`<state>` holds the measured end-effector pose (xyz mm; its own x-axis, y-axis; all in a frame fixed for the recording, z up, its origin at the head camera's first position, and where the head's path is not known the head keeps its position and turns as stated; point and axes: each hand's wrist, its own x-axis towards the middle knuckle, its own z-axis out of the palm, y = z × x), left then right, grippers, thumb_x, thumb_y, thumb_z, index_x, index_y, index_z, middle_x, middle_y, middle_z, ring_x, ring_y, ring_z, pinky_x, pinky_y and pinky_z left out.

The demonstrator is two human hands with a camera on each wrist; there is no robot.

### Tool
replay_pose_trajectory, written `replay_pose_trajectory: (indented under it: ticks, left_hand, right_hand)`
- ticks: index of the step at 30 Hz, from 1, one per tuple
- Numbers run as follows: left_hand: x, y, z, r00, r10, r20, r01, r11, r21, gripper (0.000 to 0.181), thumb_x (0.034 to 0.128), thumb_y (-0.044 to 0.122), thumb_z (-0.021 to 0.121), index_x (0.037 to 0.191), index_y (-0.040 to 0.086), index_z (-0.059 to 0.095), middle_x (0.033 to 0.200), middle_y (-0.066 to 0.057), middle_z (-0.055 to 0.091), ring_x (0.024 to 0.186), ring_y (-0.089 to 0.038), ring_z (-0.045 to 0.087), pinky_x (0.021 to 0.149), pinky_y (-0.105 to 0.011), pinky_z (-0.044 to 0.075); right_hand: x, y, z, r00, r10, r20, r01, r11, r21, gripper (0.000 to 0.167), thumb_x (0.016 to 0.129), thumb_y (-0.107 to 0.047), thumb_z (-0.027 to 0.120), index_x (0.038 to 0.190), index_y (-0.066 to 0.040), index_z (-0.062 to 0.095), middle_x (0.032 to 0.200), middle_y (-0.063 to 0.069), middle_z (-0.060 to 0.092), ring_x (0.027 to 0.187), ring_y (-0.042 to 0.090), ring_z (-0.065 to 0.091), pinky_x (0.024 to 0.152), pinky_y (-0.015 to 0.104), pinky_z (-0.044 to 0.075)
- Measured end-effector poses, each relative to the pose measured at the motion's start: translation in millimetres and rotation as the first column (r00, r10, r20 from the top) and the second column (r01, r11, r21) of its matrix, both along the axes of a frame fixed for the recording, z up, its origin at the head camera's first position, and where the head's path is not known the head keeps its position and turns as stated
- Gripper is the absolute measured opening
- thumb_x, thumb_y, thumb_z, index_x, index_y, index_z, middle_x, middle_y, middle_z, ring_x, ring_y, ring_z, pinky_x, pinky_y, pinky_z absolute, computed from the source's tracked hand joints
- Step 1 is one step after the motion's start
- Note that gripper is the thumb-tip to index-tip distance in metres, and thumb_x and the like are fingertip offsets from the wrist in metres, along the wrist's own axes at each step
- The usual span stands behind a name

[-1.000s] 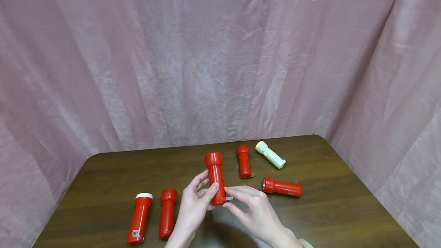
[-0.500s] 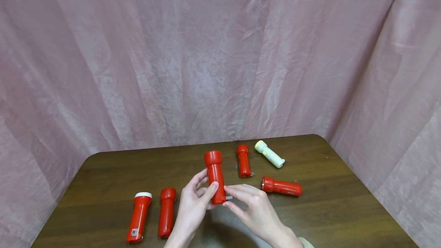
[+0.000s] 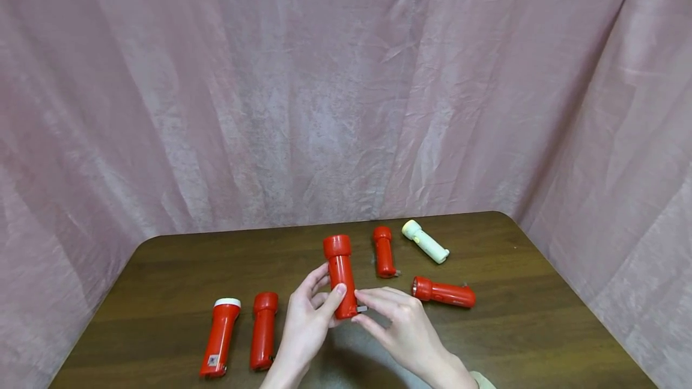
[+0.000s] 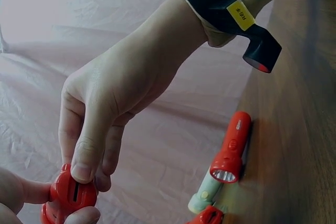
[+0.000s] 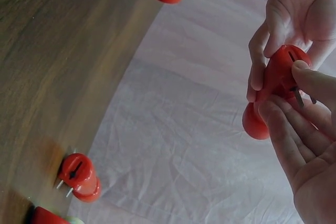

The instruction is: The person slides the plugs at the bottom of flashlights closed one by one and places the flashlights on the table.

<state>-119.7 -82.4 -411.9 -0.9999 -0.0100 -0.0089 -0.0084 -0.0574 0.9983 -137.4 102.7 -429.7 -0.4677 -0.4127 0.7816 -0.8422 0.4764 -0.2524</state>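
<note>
Above table (image 3: 540, 317): red flashlight (image 3: 340, 272), head toward curtain (image 3: 324, 89), long axis tilting left.

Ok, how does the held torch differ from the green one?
Colour: the held torch is red, the green torch pale green with a yellowish rim.
Pose: the held torch is up in the left grip; the green torch lies on the table.
Prongs: metal prongs jut from the held torch's tail; none show on the green torch.
Both have a head wider than the barrel.
</note>
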Motion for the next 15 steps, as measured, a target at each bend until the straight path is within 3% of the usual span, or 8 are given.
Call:
replay_pose_trajectory:
  ticks: [7,15]
  left_hand:
    - [0.3,0.2,-1.7,1.000,0.006,0.011,-0.006,1.000,-0.015,0.066,0.1008,0.015,0.069,0.157,-0.004,0.040,0.144,-0.028,0.059,0.098,-0.018,0.073,0.069,-0.033,0.067]
    - [-0.3,0.7,-0.5,1.000,0.018,-0.011,-0.018,1.000,-0.026,0.065,0.1007,0.014,0.069,0.156,-0.005,0.041,0.143,-0.028,0.059,0.096,-0.019,0.072,0.065,-0.027,0.063]
  right_hand:
    - [0.7,0.1,-2.6,1.000,0.007,0.023,-0.007,1.000,-0.005,0.043,0.072,-0.009,0.094,0.113,-0.008,0.081,0.102,0.004,0.083,0.090,0.016,0.079,0.086,0.020,0.062]
    - [-1.4,-1.5,-1.4,1.000,0.009,-0.006,-0.009,1.000,-0.014,0.042,0.072,-0.009,0.093,0.112,-0.007,0.081,0.101,0.004,0.083,0.089,0.016,0.079,0.084,0.021,0.062]
